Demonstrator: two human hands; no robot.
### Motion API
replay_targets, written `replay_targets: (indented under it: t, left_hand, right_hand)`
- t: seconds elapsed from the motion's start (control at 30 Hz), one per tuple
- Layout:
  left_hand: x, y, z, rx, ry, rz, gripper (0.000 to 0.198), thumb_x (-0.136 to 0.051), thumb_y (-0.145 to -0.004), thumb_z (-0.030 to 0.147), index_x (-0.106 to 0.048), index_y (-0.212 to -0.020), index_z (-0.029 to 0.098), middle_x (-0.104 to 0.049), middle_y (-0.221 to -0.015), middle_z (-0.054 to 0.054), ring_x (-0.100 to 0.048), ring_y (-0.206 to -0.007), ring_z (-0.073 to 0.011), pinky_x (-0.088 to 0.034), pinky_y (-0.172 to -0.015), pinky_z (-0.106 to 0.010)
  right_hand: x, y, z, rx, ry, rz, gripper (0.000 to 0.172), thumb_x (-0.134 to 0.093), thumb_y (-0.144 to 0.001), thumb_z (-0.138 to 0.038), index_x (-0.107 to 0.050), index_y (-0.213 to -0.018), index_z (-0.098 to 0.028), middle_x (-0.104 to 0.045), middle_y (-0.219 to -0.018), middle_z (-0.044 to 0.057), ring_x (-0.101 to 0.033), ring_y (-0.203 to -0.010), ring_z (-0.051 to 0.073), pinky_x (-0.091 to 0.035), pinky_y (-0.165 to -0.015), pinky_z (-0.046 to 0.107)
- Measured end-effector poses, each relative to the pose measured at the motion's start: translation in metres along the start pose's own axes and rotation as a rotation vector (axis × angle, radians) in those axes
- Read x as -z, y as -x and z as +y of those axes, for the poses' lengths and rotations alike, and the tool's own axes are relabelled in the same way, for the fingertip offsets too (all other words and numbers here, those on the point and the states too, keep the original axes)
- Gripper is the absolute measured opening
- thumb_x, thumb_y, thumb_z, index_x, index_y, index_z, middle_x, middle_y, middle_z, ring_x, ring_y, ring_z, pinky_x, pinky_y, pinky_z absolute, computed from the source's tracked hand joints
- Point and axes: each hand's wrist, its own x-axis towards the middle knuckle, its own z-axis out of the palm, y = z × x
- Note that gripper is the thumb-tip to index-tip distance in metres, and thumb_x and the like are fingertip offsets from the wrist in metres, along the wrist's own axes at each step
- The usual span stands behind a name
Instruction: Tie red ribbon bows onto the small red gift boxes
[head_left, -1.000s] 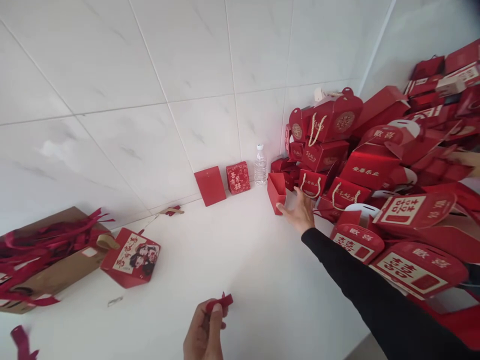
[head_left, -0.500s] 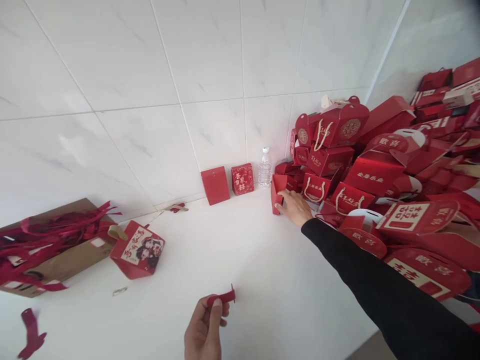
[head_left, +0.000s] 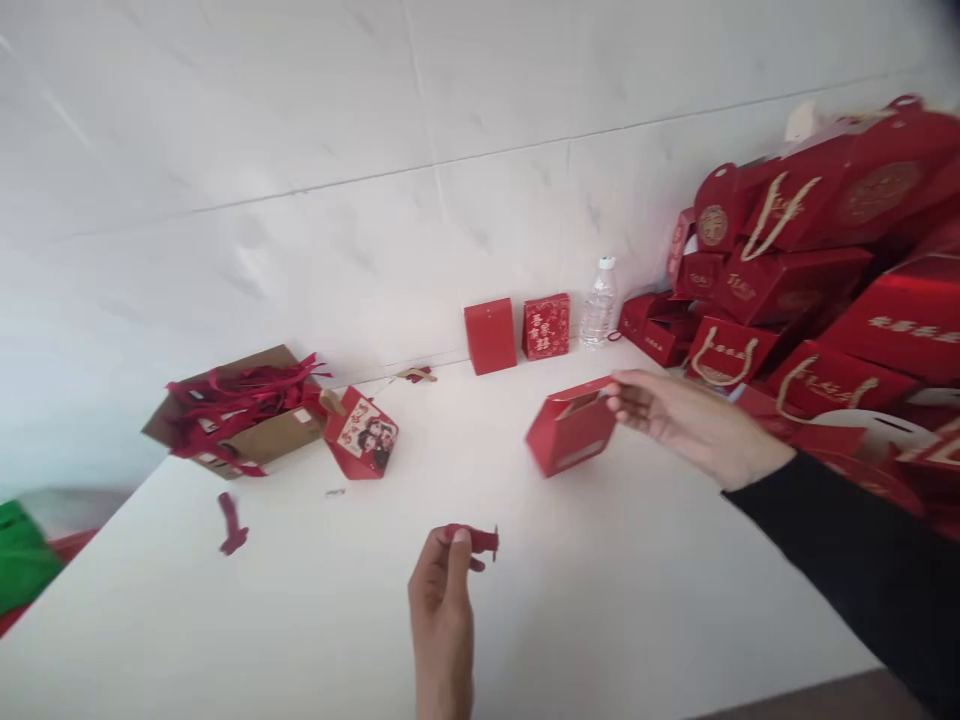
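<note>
Low in the middle of the view, my left hand point(head_left: 442, 580) pinches a short dark red ribbon strap point(head_left: 481, 540) between thumb and fingers. A thin crossbar sticks out at the strap's free end. To the right, my right hand point(head_left: 671, 415) grips the upper right edge of a small red gift box point(head_left: 571, 440), which tilts over the table. The box's top appears partly open, and its outline is slightly blurred. Between the two hands there is a gap. A finished-looking red box with a printed couple and a tan loop handle point(head_left: 364, 435) stands farther left.
A cardboard box full of red ribbons point(head_left: 262, 430) sits at the left. Two small red boxes point(head_left: 491, 337) and a clear bottle point(head_left: 598, 305) stand along the tiled wall. Red gift boxes point(head_left: 795, 290) pile up at right. One loose ribbon point(head_left: 231, 525) lies on the white table point(head_left: 337, 620).
My right hand has brought the red gift box away from the pile, toward me. My left hand still holds the ribbon strap. The view has turned to the left.
</note>
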Motion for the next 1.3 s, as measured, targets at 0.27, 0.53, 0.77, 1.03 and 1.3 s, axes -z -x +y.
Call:
replay_targets:
  t: [0.27, 0.53, 0.77, 1.03, 1.3]
  left_hand:
    - [0.001, 0.007, 0.013, -0.023, -0.008, -0.053, 0.039, -0.064, -0.086, 0.059, -0.065, -0.074, 0.021, -0.064, -0.074, -0.002, -0.054, -0.076, -0.0186, -0.043, -0.076, -0.029]
    - [-0.005, 0.033, 0.03, -0.01, 0.079, -0.141, 0.036, -0.069, -0.086, 0.051, -0.062, -0.07, 0.019, -0.064, -0.074, -0.002, -0.057, -0.08, -0.018, -0.042, -0.074, -0.027]
    - [-0.013, 0.049, 0.043, 0.04, 0.187, -0.188, 0.032, -0.072, -0.085, 0.048, -0.063, -0.072, 0.02, -0.056, -0.066, 0.001, -0.051, -0.07, -0.0141, -0.042, -0.069, -0.025]
    - [-0.009, 0.029, 0.032, -0.055, 0.1, -0.135, 0.043, -0.067, -0.09, 0.047, -0.051, -0.061, 0.019, -0.052, -0.066, 0.002, -0.046, -0.07, -0.0126, -0.037, -0.067, -0.023]
    - [-0.004, 0.022, 0.016, -0.004, 0.082, -0.058, 0.043, -0.068, -0.088, 0.048, -0.05, -0.06, 0.02, -0.049, -0.063, 0.002, -0.044, -0.07, -0.0146, -0.038, -0.068, -0.026]
  right_hand:
    - [-0.026, 0.033, 0.032, -0.204, -0.174, -0.145, 0.01, -0.068, -0.09, -0.024, -0.063, -0.093, -0.016, -0.071, -0.086, 0.007, -0.067, -0.071, 0.015, -0.06, -0.065, 0.024]
    - [-0.043, 0.126, 0.029, 0.234, 0.344, -0.3, 0.015, -0.057, -0.102, -0.04, -0.063, -0.111, -0.03, -0.067, -0.101, 0.0, -0.061, -0.091, 0.018, -0.049, -0.071, 0.026]
    - [-0.052, 0.134, 0.029, 0.019, 0.298, -0.622, 0.022, -0.06, -0.101, -0.043, -0.065, -0.116, -0.029, -0.067, -0.096, -0.001, -0.059, -0.078, 0.015, -0.044, -0.063, 0.025]
    - [-0.024, 0.116, 0.039, -0.253, 0.032, -0.82, 0.028, -0.063, -0.1, -0.043, -0.068, -0.097, -0.016, -0.07, -0.088, 0.003, -0.063, -0.077, 0.014, -0.049, -0.079, 0.028]
    - [-0.012, 0.112, 0.052, -0.303, -0.147, -0.767, 0.03, -0.065, -0.1, -0.041, -0.068, -0.116, -0.016, -0.069, -0.105, 0.008, -0.067, -0.093, 0.019, -0.055, -0.088, 0.036]
